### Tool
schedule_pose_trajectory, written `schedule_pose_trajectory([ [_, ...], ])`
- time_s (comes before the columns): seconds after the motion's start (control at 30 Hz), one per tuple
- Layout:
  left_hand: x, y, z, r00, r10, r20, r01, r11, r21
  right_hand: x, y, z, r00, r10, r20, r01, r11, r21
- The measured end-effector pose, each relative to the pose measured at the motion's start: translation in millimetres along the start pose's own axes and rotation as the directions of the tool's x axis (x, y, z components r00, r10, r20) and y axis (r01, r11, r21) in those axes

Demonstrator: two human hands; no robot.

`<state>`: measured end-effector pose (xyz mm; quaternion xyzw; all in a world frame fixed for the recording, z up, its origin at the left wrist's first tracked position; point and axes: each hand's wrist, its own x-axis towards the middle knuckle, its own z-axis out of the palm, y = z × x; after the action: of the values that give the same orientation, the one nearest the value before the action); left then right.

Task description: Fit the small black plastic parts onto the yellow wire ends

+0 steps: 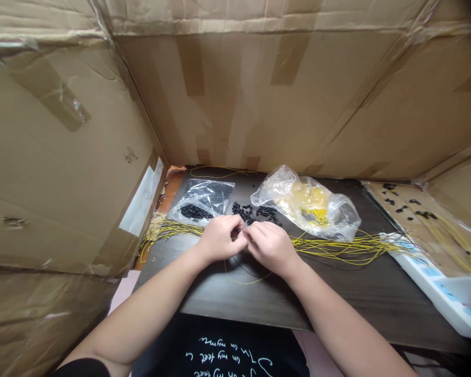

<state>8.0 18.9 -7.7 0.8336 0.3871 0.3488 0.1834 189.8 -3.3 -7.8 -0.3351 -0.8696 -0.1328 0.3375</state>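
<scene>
My left hand (221, 239) and my right hand (271, 245) meet over the middle of the dark table, fingertips pinched close together. Whatever sits between the fingertips is too small and covered to make out. Just below them, loose ends of thin wire (248, 283), one yellow and one dark, curve over the tabletop. A long bundle of yellow and black wires (337, 248) lies crosswise behind and under my hands. Right beyond my fingers are small black parts (242, 211) in loose heaps.
At the back left lies a clear bag (210, 192) of black parts; at the back right, a crumpled clear bag (270, 187) with yellow pieces. A white power strip (441, 293) and a cardboard sheet (400, 196) with black parts line the right. Cardboard walls (235, 104) enclose the table.
</scene>
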Motion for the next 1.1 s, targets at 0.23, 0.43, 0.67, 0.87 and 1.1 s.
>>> schedule_pose_trajectory([
  [0.23,1,5,-3.0,0.998,-0.042,0.047,0.046,0.995,-0.092,1,1,-3,1.0,-0.005,-0.023,0.005,1.0,0.013],
  [0.43,4,7,1.8,0.962,-0.225,0.153,0.272,0.787,-0.554,-1,4,-9,0.989,0.096,-0.109,-0.091,0.994,0.054],
  [0.67,4,8,3.8,0.978,-0.186,0.093,0.207,0.84,-0.502,0,4,-12,0.984,0.134,-0.119,-0.133,0.991,0.015],
  [0.87,2,13,6.4,0.974,-0.223,0.028,0.21,0.86,-0.464,0,3,-12,0.981,0.159,-0.114,-0.154,0.987,0.047],
  [1.1,2,14,10.8,0.939,-0.335,0.077,0.289,0.649,-0.704,2,1,-15,0.981,0.154,-0.116,-0.144,0.986,0.088],
])
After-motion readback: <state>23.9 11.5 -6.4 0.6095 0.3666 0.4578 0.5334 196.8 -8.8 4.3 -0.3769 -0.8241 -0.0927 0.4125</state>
